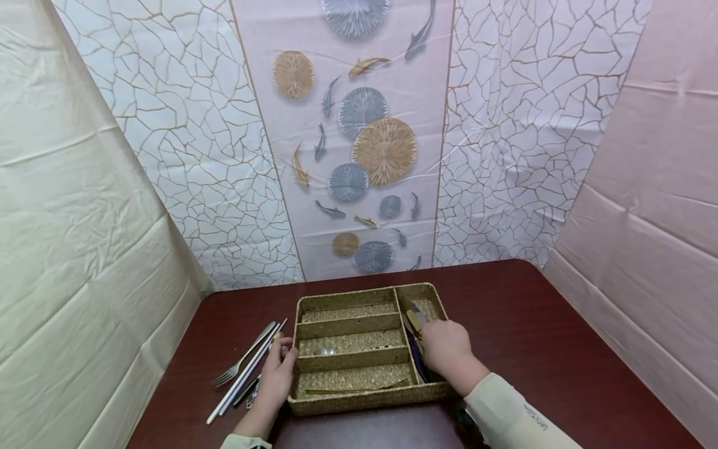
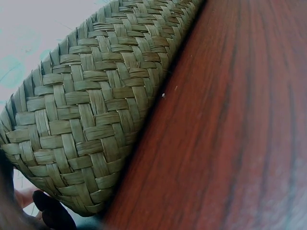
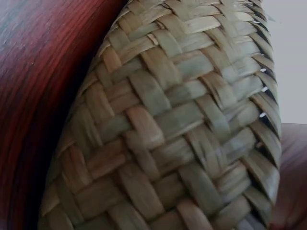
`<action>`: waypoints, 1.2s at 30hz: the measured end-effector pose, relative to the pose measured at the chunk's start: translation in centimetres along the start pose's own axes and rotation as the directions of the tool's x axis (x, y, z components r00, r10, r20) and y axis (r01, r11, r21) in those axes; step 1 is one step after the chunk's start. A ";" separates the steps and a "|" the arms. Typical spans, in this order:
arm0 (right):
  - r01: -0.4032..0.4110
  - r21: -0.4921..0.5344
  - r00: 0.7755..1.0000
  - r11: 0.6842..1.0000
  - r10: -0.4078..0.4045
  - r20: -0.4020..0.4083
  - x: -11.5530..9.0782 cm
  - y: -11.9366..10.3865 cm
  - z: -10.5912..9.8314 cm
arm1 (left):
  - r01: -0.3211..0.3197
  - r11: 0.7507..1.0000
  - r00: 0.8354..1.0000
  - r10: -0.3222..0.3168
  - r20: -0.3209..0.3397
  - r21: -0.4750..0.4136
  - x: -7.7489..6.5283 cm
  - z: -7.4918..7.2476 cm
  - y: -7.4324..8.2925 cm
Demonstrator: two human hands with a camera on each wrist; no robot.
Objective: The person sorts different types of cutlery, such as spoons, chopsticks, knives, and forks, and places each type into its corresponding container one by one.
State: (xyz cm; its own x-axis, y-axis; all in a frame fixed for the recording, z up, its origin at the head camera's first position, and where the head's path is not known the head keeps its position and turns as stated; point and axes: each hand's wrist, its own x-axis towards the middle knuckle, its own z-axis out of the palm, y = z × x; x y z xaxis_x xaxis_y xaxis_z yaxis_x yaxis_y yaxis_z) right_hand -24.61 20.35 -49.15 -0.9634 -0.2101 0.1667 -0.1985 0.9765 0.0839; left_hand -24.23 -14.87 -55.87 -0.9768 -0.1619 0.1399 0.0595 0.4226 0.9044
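Sleeves [image 1: 505,408] lead to a left hand [image 1: 276,375] lying loosely against the tray [image 1: 376,400] and a right hand [image 1: 449,349] in its side slot [image 1: 432,305]; I can't tell if it grips the shiny knife [image 1: 417,310]. Sorting seems underway, so next calls for careful laying down. That tray looks brown and woven, with red table [image 1: 488,290] behind.

The tray [image 1: 359,402] sits on the tabletop [image 1: 516,330], with chopsticks [image 1: 242,375] (a fork [image 1: 231,370] beside them) left of it.

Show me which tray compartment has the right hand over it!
The right-end compartment of the woven tray: it runs front to back, with the right hand over it. The other three compartments run side to side.
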 end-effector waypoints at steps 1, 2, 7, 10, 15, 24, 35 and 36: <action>-0.003 0.002 1.000 1.000 0.003 0.007 0.0 -0.1 0.1 | -0.001 1.000 1.000 0.001 0.001 -0.001 0.0 0.0 0.0; -0.008 0.007 1.000 1.000 0.008 0.016 0.0 -0.1 0.1 | -0.001 1.000 1.000 0.001 0.001 -0.002 -0.1 0.0 -0.1; -0.017 0.019 0.998 1.000 0.016 0.055 0.0 -0.1 0.4 | -0.002 1.000 1.000 0.002 -0.005 -0.003 -0.1 0.1 -0.2; -0.018 0.017 0.998 1.000 0.017 0.062 0.1 0.0 0.5 | -0.001 1.000 1.000 0.001 -0.005 0.001 -0.1 0.0 -0.2; -0.018 0.017 0.997 1.000 0.017 0.073 0.3 0.1 0.4 | 0.000 1.000 1.000 0.000 0.003 0.001 -0.2 0.1 -0.1; -0.029 0.022 0.995 0.999 0.027 0.094 0.4 0.3 -0.1 | -0.011 1.000 1.000 0.011 -0.013 0.011 -0.1 0.0 0.2; -0.051 0.159 0.991 0.986 0.031 0.128 0.9 1.6 -0.8 | -0.014 1.000 1.000 0.014 -0.009 0.006 0.0 -0.1 0.2; -0.055 0.184 0.992 0.981 0.033 0.121 1.0 1.9 -0.9 | -0.013 1.000 1.000 0.013 -0.006 0.006 0.0 -0.1 0.2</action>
State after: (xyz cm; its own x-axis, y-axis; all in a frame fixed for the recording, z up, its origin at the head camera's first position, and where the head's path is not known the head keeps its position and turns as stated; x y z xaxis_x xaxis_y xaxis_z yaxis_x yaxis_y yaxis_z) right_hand -25.76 21.94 -47.95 -0.9841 -0.1705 0.0495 -0.1750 0.9786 -0.1079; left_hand -24.18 -14.86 -55.68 -0.9748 -0.1614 0.1537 0.0707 0.4301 0.9000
